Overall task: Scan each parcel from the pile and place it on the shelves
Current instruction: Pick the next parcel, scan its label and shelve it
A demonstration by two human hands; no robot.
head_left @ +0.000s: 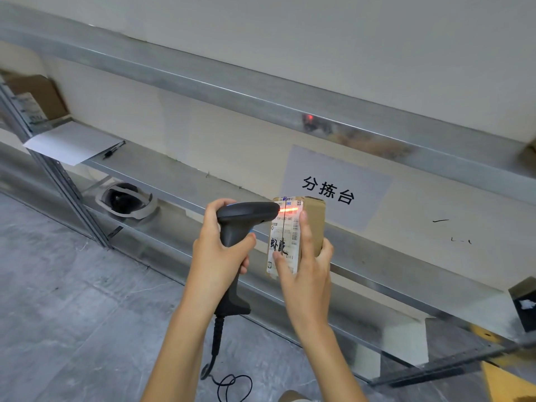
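Note:
My right hand (307, 274) grips a small brown cardboard parcel (314, 224) upright, its white shipping label facing left. My left hand (220, 256) grips the handle of a black barcode scanner (246, 216), whose nose almost touches the top of the label. A red scan line glows across the label's upper part. The scanner's coiled cable (217, 338) hangs down to the floor. Both are held in front of the metal shelves (179, 181).
On the middle shelf lie white papers (72, 143) with a black pen (113, 152). A helmet (127, 201) sits on the lower shelf, a cardboard box (37, 100) at the far left. A paper sign (333, 187) hangs on the wall. A dark box (525, 303) shows at the right edge.

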